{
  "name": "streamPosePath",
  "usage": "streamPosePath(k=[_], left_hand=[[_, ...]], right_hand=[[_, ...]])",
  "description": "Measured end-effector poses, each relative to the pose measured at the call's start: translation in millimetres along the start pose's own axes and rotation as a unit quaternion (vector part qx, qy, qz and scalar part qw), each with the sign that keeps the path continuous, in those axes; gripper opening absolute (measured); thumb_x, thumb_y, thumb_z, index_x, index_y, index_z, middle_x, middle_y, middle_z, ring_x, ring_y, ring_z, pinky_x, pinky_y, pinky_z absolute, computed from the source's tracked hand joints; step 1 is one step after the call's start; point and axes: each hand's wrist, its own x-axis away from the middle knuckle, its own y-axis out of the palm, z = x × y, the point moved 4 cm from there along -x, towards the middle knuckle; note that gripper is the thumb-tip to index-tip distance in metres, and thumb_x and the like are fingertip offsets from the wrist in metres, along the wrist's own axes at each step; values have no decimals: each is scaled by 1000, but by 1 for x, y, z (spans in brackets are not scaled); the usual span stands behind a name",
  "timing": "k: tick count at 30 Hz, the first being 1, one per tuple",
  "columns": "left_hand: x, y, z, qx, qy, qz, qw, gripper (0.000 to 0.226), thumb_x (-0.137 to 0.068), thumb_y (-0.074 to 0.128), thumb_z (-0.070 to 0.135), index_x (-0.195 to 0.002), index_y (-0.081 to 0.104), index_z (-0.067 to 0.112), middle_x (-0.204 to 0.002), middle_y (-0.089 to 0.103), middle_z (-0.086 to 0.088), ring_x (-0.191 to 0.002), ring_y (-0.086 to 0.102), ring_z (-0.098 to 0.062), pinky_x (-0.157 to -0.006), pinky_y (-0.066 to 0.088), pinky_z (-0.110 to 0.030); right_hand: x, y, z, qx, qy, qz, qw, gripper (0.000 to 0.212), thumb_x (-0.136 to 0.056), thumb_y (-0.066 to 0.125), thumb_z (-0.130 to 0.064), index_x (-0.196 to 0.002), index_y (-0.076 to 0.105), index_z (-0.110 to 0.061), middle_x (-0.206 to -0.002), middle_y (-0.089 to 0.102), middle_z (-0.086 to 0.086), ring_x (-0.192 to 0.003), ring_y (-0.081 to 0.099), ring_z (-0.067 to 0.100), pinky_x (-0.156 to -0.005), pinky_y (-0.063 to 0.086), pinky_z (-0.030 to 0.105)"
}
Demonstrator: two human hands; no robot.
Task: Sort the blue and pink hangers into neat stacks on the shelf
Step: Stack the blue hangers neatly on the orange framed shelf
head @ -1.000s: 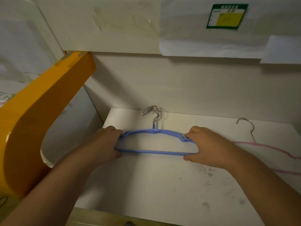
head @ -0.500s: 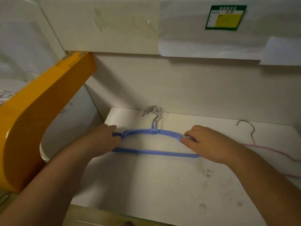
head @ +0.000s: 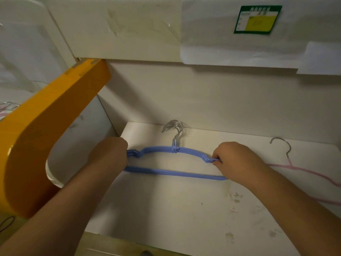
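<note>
Orange panel: a curved orange board (head: 42, 137) stands at your far left, rising from the shelf's left edge up to the underside of the board above.
Left hand: your left hand (head: 108, 156) grips the left end of the blue hangers, seen from the back; its fingers curl round that end and hide it, so you cannot see how they lie on the far side.
Blue hangers: the stack of blue hangers (head: 175, 173) lies flat on the shelf between your two hands, the frames nearly aligned, their bottom bars running left to right and their metal hooks (head: 174, 128) bunched together, pointing toward the back wall.
Shelf: the white shelf (head: 166, 209) carries both colours; its front right part shows grey scuff marks.
Right hand: your right hand (head: 238, 161) holds the right end of the blue hangers, with the fingers (head: 216, 159) pinched on the notched shoulder.
Pink hanger: a pink hanger (head: 302, 170) lies flat on the shelf to the right of your right hand, partly behind your forearm, apart from the blue stack, its hook toward the back wall.
Label: a green and yellow label (head: 257, 19) sits on the panel above, upper right.
</note>
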Motion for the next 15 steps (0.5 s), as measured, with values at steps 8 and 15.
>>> streamPosePath(k=[8, 15], left_hand=[[9, 0, 0, 2, -23, -13, 1000, 34, -74, 75, 21, -104, 65, 8, -91, 62, -7, -88, 63, -27, -77, 51, -33], [12, -3, -7, 55, 2, 43, 998, 15, -78, 68, 18, -90, 69, 9, -73, 57, -5, -76, 61, -25, -70, 49, -32]], right_hand=[[3, -8, 4, -22, 0, -34, 999, 17, -93, 56, -26, -95, 70, -18, -81, 62, 3, -79, 61, 21, -54, 36, 23], [9, -6, 7, -66, 15, 9, 998, 8, -88, 57, -20, -85, 64, -22, -81, 66, 1, -77, 64, 20, -58, 43, 25]])
